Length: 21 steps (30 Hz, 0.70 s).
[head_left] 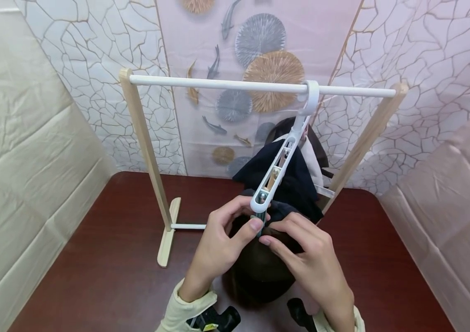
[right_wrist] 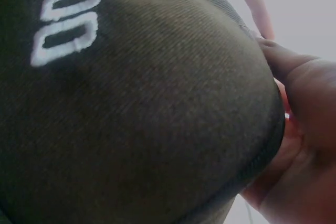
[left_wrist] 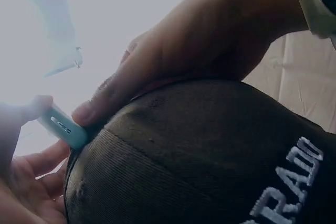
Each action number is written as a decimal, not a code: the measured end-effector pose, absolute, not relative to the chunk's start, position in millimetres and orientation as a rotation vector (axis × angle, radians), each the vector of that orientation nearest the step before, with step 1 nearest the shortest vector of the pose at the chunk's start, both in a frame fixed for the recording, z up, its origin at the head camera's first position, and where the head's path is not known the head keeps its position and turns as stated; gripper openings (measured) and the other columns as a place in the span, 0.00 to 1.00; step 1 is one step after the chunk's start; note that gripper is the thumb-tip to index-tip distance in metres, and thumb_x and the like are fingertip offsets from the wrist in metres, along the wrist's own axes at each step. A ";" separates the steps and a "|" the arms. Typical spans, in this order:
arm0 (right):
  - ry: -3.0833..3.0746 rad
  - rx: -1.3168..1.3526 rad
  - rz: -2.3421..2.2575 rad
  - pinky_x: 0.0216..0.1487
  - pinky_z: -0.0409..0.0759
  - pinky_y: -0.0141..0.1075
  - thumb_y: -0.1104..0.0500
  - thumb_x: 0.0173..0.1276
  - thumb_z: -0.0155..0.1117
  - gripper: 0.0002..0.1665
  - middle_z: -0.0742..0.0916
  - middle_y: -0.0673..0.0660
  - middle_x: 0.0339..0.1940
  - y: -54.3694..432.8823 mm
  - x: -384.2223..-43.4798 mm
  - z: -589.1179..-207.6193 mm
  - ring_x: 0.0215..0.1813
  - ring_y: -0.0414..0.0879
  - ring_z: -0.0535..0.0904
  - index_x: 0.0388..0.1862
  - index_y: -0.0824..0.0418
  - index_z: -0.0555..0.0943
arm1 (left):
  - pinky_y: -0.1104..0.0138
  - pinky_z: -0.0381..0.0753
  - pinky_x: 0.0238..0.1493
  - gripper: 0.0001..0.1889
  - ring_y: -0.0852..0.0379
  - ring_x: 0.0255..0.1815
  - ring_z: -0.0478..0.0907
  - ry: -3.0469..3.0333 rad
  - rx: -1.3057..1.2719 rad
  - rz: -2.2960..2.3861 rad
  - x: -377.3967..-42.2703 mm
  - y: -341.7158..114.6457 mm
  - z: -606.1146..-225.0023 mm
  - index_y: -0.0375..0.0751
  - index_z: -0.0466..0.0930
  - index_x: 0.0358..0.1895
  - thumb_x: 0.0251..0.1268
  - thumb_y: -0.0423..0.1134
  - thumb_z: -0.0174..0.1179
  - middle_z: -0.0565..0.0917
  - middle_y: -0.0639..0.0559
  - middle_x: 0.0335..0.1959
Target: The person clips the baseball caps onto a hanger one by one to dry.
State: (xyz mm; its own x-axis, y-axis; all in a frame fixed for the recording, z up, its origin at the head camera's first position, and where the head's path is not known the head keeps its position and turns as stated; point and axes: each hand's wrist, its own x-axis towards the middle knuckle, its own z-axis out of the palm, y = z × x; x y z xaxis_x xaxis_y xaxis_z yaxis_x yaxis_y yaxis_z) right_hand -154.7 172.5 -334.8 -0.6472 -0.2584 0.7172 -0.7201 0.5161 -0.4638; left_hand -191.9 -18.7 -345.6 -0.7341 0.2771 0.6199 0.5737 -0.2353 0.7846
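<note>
A dark cap (head_left: 260, 272) with white raised lettering hangs below a long white hanger (head_left: 278, 170) fitted with several clips. At the hanger's lower end, a teal clip (head_left: 261, 226) sits at the cap's edge; it also shows as a teal tab (left_wrist: 63, 127) in the left wrist view. My left hand (head_left: 218, 244) pinches this clip, thumb on its near side. On the other side my right hand (head_left: 314, 253) pinches the cap's edge between thumb and fingers, close to the clip. The cap's crown (right_wrist: 157, 103) fills most of the right wrist view and hides some fingertips.
The hanger hooks over the white rail (head_left: 218, 84) of a wooden stand (head_left: 143, 143). More headwear, including a navy piece (head_left: 301, 184), hangs behind on the hanger. The stand rests on a dark red table (head_left: 106, 258) between fabric walls.
</note>
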 end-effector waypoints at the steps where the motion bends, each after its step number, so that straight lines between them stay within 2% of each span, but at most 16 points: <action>1: -2.173 0.791 1.047 0.46 0.77 0.24 0.50 0.69 0.76 0.10 0.85 0.43 0.37 172.5 -154.7 -335.1 0.41 0.37 0.80 0.44 0.52 0.89 | 0.64 0.79 0.60 0.11 0.52 0.48 0.85 -1.798 -1.021 -2.063 -191.3 -18.4 -346.0 0.36 0.83 0.56 0.77 0.37 0.63 0.89 0.42 0.43; 6: -2.090 0.779 1.062 0.49 0.76 0.26 0.40 0.73 0.69 0.19 0.85 0.45 0.39 172.7 -156.6 -333.6 0.44 0.40 0.79 0.44 0.54 0.89 | 0.64 0.81 0.56 0.11 0.53 0.44 0.85 -1.776 -0.996 -2.003 -189.3 -15.7 -346.6 0.38 0.83 0.54 0.77 0.40 0.63 0.88 0.44 0.40; 13: -2.069 0.673 1.045 0.65 0.69 0.31 0.36 0.75 0.64 0.28 0.83 0.57 0.51 175.1 -162.3 -333.6 0.57 0.50 0.75 0.49 0.59 0.88 | 0.65 0.82 0.47 0.09 0.56 0.36 0.83 -1.744 -0.937 -1.879 -186.3 -10.6 -346.5 0.38 0.83 0.50 0.77 0.39 0.62 0.86 0.47 0.35; 17: -2.067 0.651 1.088 0.70 0.69 0.31 0.44 0.77 0.68 0.22 0.83 0.59 0.57 176.6 -168.8 -337.1 0.62 0.52 0.77 0.53 0.61 0.86 | 0.65 0.81 0.42 0.08 0.56 0.34 0.80 -1.719 -0.876 -1.791 -185.4 -10.3 -347.1 0.39 0.82 0.48 0.76 0.39 0.59 0.83 0.49 0.32; 21: -2.062 0.634 1.073 0.70 0.69 0.32 0.60 0.72 0.74 0.14 0.84 0.60 0.59 178.4 -176.6 -341.4 0.62 0.54 0.79 0.53 0.62 0.86 | 0.66 0.76 0.34 0.10 0.57 0.30 0.75 -1.660 -0.842 -1.758 -188.2 -17.3 -347.5 0.38 0.79 0.42 0.79 0.41 0.53 0.78 0.49 0.28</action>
State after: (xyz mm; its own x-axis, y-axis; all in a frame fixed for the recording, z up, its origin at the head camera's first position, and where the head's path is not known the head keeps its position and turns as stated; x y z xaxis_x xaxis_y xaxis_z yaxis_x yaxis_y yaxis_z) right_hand -176.6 178.4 -341.4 -0.6231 -0.0948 0.7764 -0.6902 0.5336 -0.4888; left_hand -188.2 -17.3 -347.5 -0.6375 0.0146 0.7703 0.7682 -0.0641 0.6369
